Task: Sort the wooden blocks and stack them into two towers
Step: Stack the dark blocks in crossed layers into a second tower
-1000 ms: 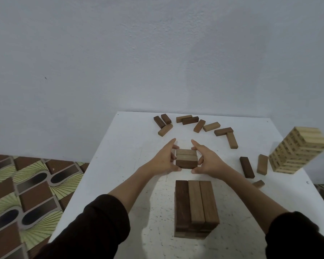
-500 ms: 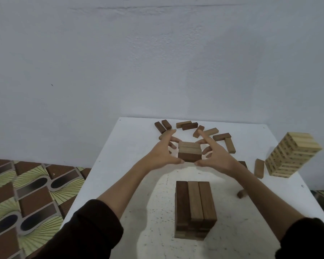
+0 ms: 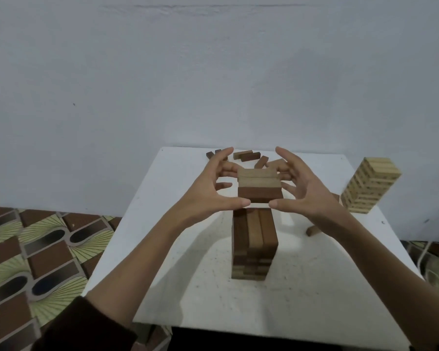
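A pale wall (image 3: 213, 72) is filling the upper half of the frame. Below it, a white table (image 3: 188, 287) is taking up the lower centre, and a patterned floor (image 3: 36, 249) is showing at the lower left. A dark wooden tower (image 3: 254, 247) is standing at the centre of the table, and a light wooden tower (image 3: 368, 188) is standing near the table's right edge. The left hand (image 3: 208, 193) and right hand (image 3: 307, 193) are gripping a set of three blocks (image 3: 260, 187) between them, one on each end, with thumbs at the near edge and index fingers sticking up. The set is hovering just above and behind the dark tower's top. Loose brown blocks (image 3: 246, 155) are lying along the table's far edge, and a single block (image 3: 312, 231) is lying right of the dark tower.
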{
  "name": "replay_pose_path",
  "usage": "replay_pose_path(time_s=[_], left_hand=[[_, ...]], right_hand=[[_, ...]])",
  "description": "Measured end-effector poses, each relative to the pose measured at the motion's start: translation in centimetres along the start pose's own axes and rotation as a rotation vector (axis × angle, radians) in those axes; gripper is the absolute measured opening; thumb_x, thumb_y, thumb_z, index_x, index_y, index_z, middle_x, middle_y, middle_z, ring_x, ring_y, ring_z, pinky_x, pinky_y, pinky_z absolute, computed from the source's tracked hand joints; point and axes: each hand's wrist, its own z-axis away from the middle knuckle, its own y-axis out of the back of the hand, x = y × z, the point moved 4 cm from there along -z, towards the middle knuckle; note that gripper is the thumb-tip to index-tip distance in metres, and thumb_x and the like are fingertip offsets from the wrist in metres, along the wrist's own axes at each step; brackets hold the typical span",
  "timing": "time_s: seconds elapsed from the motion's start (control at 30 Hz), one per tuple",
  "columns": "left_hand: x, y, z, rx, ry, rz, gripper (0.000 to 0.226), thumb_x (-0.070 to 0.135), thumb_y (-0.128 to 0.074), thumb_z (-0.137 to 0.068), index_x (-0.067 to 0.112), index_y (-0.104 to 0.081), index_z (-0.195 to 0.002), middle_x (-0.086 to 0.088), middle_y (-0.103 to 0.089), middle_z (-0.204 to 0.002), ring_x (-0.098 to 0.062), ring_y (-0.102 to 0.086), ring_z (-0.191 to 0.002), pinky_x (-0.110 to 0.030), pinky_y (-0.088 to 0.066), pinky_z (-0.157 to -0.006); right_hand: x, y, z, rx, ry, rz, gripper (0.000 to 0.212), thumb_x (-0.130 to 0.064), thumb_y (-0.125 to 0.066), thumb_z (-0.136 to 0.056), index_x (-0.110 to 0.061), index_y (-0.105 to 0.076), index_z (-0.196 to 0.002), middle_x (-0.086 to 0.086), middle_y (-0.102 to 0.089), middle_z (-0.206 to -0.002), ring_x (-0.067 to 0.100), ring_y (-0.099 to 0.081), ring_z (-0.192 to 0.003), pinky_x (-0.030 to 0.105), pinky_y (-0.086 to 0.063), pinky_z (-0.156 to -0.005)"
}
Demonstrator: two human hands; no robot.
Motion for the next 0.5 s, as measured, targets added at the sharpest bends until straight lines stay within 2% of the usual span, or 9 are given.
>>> replay_pose_path(time_s=[0.13, 0.2, 0.37, 0.5], left_hand=[[-0.5, -0.7, 2.7, -0.028, 0.028, -0.030, 0.103, 0.037, -0.079, -0.056, 0.027, -0.026, -0.144, 0.004, -0.055, -0.119, -0.009, -0.051, -0.117, -0.038, -0.042, -0.104], [-0.9, -1.1, 3.7, -0.040, 0.041, -0.037, 0.103, 0.037, -0.079, -0.056, 0.027, -0.025, -0.144, 0.004, -0.054, -0.119, -0.009, -0.051, -0.117, -0.038, -0.041, -0.104], [-1.5, -1.6, 4.7, -0.046, 0.067, -0.051, 0.105, 0.040, -0.078, -0.056, 0.029, -0.024, -0.145, 0.003, -0.054, -0.119, -0.010, -0.050, -0.119, -0.041, -0.039, -0.107], [-1.6, -1.9, 5.2, -0.045, 0.074, -0.058, 0.106, 0.043, -0.076, -0.055, 0.026, -0.023, -0.145, 0.004, -0.052, -0.121, -0.009, -0.048, -0.121, -0.041, -0.037, -0.109]], right_hand=[[0.3, -1.1, 2.5, -0.059, -0.018, 0.039, 0.097, -0.032, -0.080, -0.058, -0.036, -0.031, -0.142, -0.009, -0.052, -0.118, 0.009, -0.048, -0.119, 0.040, -0.028, -0.114], [0.4, -1.6, 3.3, -0.074, -0.027, 0.062, 0.095, -0.026, -0.079, -0.062, -0.034, -0.030, -0.143, -0.009, -0.052, -0.117, 0.007, -0.047, -0.120, 0.041, -0.024, -0.116], [0.6, -2.3, 4.2, -0.084, -0.053, 0.115, 0.087, -0.024, -0.075, -0.063, -0.044, -0.029, -0.134, -0.015, -0.052, -0.114, 0.001, -0.046, -0.119, 0.038, -0.020, -0.117], [0.9, -2.5, 4.4, -0.096, -0.064, 0.123, 0.087, -0.025, -0.075, -0.063, -0.042, -0.028, -0.135, -0.018, -0.051, -0.113, -0.003, -0.045, -0.118, 0.035, -0.019, -0.116]])
